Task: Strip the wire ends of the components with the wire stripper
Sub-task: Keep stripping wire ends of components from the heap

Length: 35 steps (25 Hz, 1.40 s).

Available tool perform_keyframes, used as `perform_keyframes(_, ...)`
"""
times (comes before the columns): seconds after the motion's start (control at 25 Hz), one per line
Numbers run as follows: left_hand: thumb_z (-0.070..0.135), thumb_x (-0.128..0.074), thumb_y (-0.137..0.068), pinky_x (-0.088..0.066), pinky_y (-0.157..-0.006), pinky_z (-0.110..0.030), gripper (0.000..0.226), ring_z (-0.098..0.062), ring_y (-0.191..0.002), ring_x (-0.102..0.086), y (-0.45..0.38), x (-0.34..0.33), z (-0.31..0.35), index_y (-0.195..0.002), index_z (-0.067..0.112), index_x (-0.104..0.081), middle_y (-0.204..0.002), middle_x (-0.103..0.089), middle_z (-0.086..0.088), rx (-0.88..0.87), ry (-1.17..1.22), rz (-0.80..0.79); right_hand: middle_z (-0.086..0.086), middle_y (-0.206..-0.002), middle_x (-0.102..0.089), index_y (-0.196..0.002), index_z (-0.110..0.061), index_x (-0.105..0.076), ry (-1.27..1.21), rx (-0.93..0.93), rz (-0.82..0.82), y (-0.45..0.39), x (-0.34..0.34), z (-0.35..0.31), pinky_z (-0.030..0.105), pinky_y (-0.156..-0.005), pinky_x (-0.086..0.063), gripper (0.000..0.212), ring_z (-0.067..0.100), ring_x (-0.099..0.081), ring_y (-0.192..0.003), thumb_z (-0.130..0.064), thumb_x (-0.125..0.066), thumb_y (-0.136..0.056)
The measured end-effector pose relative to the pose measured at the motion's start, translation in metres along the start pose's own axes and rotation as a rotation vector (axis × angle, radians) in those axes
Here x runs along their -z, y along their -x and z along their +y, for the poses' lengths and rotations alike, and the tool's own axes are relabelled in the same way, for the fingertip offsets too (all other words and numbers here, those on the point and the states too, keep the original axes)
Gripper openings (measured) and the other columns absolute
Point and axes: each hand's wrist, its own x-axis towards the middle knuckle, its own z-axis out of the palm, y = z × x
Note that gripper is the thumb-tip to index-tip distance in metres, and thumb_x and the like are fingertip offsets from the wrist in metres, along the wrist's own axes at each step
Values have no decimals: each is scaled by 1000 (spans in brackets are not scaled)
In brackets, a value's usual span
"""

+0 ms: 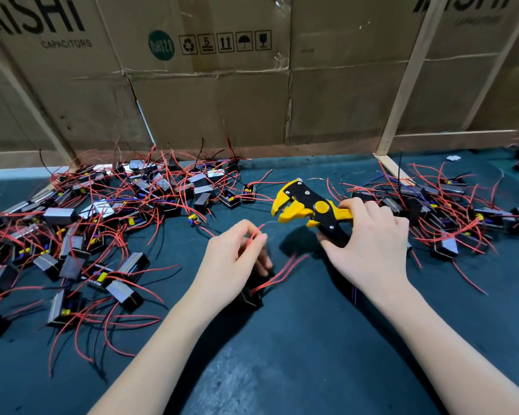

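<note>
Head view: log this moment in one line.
left hand: pinches red wire | right hand: grips stripper | wire end at stripper mouth, not clamped

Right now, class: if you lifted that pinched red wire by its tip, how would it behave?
Probably floppy: the red wire curves between the left hand and its black component. Likely light, since a fingertip pinch holds it. The component would probably dangle.

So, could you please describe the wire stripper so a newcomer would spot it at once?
On the dark green mat, between two heaps of black parts with red wires, look for the right hand. It grips the wire stripper, the only yellow-and-black tool there.
</note>
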Motion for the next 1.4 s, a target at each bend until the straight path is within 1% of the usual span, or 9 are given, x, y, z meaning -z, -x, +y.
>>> perform_keyframes(0.08,23,-57,-97,-47,-64,-29,18,-13,-56,-56,0,1,-1,-80,16,-56,-64,-67,2,-55,-204,-39,3,-93,-61,-107,-19,-61,14,12,-4,1,-1,-1,39,-77,-28,50,31,-55,-92,-50,-75,-70)
perform_keyframes(0.2,26,-63,-94,-47,-65,-24,15,-7,-61,-56,-3,9,1,-83,16,-63,-67,-65,6,27,-12,-152,3,-92,-61,-106,-19,-62,24,19,-8,1,-2,0,39,-78,-29,48,32,-55,-91,-50,-74,-71)
perform_keyframes(0.32,25,-59,-96,-38,-57,-13,18,0,-57,-50,-6,18,2,-90,16,-73,-67,-63,10,37,65,-102,3,-91,-60,-106,-19,-62,31,13,-12,0,-2,1,39,-78,-28,48,31,-54,-91,-50,-73,-71)
perform_keyframes(0.4,20,-55,-99,-34,-49,-12,22,-5,-50,-44,-6,21,2,-91,11,-73,-65,-63,5,77,178,-99,3,-91,-60,-106,-19,-62,34,14,-12,0,-2,2,39,-78,-28,48,31,-54,-90,-51,-73,-71)
perform_keyframes(0.48,16,-55,-99,-36,-44,-15,22,-11,-47,-46,-6,20,1,-90,6,-72,-63,-63,-1,97,226,-100,3,-91,-60,-105,-19,-62,37,22,-15,1,-2,0,39,-77,-29,48,31,-54,-90,-51,-73,-71)
perform_keyframes(0.72,16,-54,-100,-40,-42,-19,25,-16,-42,-50,-5,7,0,-86,1,-69,-58,-63,-8,148,275,-92,3,-88,-59,-101,-18,-62,13,81,-9,5,-3,-7,39,-76,-27,46,31,-54,-88,-49,-75,-69)
perform_keyframes(0.92,16,-54,-100,-39,-42,-19,25,-15,-42,-50,-6,3,-1,-85,3,-69,-57,-63,-6,113,291,-61,3,-86,-58,-98,-16,-62,45,93,51,3,-1,-7,40,-76,-29,45,31,-54,-86,-50,-72,-71)
perform_keyframes(1.12,14,-53,-100,-39,-42,-20,24,-18,-43,-52,-5,-1,0,-84,6,-69,-58,-64,-7,56,317,-30,4,-85,-57,-97,-15,-61,97,103,50,4,-2,-8,40,-76,-31,45,31,-53,-84,-47,-75,-69)
perform_keyframes(1.4,15,-55,-98,-32,-36,-17,27,-17,-34,-48,-7,-1,-2,-78,7,-70,-49,-59,-7,119,251,0,4,-85,-57,-96,-15,-61,38,153,51,4,-2,-9,39,-74,-29,48,31,-54,-82,-53,-74,-68)
